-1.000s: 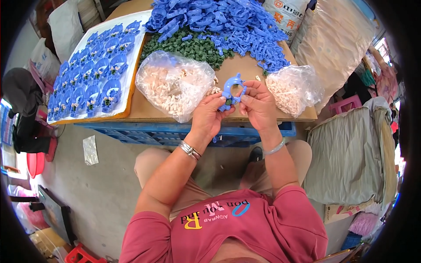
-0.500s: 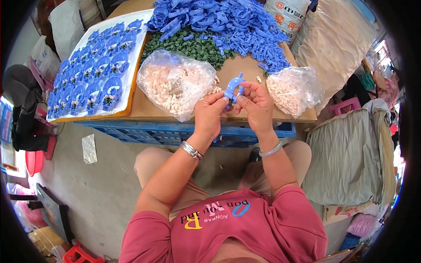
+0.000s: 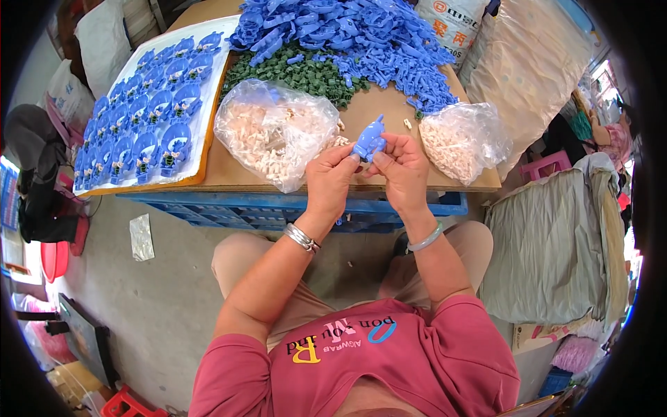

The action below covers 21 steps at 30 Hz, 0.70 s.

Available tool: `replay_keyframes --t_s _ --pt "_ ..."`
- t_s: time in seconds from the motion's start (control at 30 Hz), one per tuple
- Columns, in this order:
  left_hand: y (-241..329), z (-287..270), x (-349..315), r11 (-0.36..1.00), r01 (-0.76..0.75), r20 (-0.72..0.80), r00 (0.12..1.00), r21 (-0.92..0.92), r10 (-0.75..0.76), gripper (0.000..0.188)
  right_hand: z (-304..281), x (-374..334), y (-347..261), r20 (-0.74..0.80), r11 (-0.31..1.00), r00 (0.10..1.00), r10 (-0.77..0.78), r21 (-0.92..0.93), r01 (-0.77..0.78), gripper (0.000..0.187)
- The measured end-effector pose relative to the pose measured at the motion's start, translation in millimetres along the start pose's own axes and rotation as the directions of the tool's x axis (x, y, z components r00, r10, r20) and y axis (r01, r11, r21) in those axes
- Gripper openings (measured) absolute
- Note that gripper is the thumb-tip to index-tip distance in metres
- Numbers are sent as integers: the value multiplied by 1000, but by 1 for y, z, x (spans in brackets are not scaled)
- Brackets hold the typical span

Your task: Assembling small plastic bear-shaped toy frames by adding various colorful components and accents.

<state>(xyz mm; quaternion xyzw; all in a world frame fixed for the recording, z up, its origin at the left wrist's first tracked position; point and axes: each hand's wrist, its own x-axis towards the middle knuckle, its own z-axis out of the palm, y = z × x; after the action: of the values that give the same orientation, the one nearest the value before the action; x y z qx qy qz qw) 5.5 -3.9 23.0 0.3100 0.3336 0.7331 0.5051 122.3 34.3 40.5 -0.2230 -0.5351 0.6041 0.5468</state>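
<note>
Above the table's near edge, a small blue plastic toy piece with a pointed top is held between both hands. My left hand pinches its lower left side with thumb and fingertips. On the opposite side, my right hand grips it between thumb and fingers. Left of my hands lies a clear plastic bag of small cream-coloured parts, some spilling out at its mouth. A second clear bag of similar pale pieces sits to the right. Beyond them spread small dark green parts.
Blue plastic parts are heaped at the table's far side. A white tray at the left carries rows of blue assembled pieces. Under the brown tabletop is a blue crate. A grey cloth-covered stack stands at right.
The blue toy piece has been turned between my fingers, so its rounded face shows instead of the open curved side. My right fingers have closed in lower around it.
</note>
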Motion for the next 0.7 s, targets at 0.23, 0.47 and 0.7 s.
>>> replay_keyframes --t_s 0.23,0.47,0.7 --pt "-2 -1 0 1000 13 -9 1000 7 -13 20 -4 0 3 12 1000 1000 7 -21 -7 23" --pt "-5 1 -2 1000 16 -30 999 7 -16 20 -4 -1 3 25 999 1000 -11 -51 12 24" --pt "-7 2 -2 978 161 -37 985 -133 -167 20 -2 2 8 18 997 999 37 -69 -36 22"
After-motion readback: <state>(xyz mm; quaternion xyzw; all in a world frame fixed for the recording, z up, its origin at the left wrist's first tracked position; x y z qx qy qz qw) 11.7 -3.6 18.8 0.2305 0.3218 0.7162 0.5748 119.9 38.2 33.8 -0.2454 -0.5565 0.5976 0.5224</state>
